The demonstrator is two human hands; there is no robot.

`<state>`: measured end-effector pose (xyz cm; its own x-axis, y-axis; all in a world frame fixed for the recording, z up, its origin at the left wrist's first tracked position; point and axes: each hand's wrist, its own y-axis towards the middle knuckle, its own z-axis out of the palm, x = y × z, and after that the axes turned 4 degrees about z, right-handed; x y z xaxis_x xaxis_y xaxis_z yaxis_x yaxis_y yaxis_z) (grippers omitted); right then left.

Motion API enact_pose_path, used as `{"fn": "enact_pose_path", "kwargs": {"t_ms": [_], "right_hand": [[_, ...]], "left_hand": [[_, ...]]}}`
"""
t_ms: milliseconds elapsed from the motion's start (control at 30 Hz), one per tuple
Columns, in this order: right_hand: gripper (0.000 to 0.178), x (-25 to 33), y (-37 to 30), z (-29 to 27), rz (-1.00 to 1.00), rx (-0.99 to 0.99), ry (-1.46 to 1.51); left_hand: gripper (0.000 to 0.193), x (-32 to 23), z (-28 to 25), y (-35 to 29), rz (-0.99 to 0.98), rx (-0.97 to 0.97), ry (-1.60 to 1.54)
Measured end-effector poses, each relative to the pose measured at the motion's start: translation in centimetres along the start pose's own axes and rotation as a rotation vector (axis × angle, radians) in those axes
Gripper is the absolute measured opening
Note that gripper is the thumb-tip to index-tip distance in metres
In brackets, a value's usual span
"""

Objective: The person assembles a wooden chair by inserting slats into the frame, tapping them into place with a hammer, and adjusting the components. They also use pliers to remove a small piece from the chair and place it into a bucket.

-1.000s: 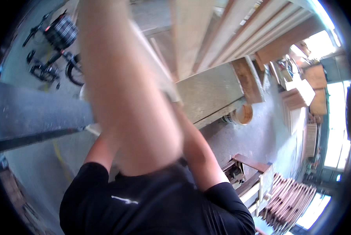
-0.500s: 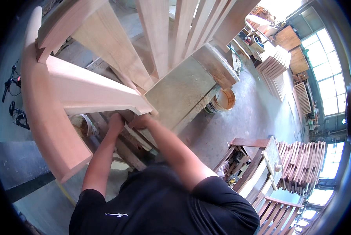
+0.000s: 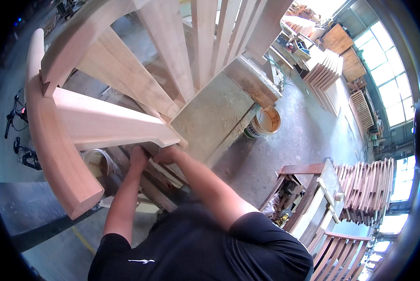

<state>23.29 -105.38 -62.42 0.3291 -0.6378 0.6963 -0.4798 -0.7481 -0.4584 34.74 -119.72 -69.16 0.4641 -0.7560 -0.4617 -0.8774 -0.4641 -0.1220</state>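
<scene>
A large chair-like frame of pale wood stands tilted in front of me, with a thick curved armrest (image 3: 62, 136) at the left and several slats (image 3: 168, 42) fanning upward. My left hand (image 3: 139, 157) is bent inward at the lower edge of a broad wooden rail (image 3: 111, 122), its fingers mostly hidden below the wood. Close beside it, my right hand (image 3: 167, 153) curls against the stepped end of the same rail. Both hands look closed. Whatever lies in them is out of sight under the rail.
A dusty board-topped bench (image 3: 214, 112) lies under the frame. One bucket (image 3: 265, 122) stands on the floor to the right, another white bucket (image 3: 101, 164) behind my left forearm. A wooden cabinet (image 3: 303, 187) is at the right, near stacked chair parts (image 3: 364, 189). A bicycle (image 3: 20, 112) stands far left.
The view has shifted slightly, so the armrest and slats sit a little lower in it. Both hands remain close together at the rail's lower edge.
</scene>
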Motion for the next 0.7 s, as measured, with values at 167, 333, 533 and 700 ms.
{"fn": "enact_pose_path", "kwargs": {"t_ms": [167, 333, 533, 700], "right_hand": [[0.057, 0.7, 0.1, -0.2, 0.074, 0.125, -0.037], [0.059, -0.5, 0.5, 0.6, 0.047, -0.002, -0.048], [0.063, -0.6, 0.9, 0.9, 0.038, 0.025, -0.098], [0.067, -0.2, -0.1, 0.1, -0.034, -0.015, -0.084]], "left_hand": [[0.02, 3.5, 1.3, 0.3, 0.117, -0.01, -0.178], [0.019, 2.5, 1.2, 0.2, 0.097, -0.049, -0.139], [0.019, 2.0, 1.5, -0.1, 0.048, -0.12, -0.114], [0.02, 2.1, 2.2, 0.6, 0.067, -0.13, -0.088]]}}
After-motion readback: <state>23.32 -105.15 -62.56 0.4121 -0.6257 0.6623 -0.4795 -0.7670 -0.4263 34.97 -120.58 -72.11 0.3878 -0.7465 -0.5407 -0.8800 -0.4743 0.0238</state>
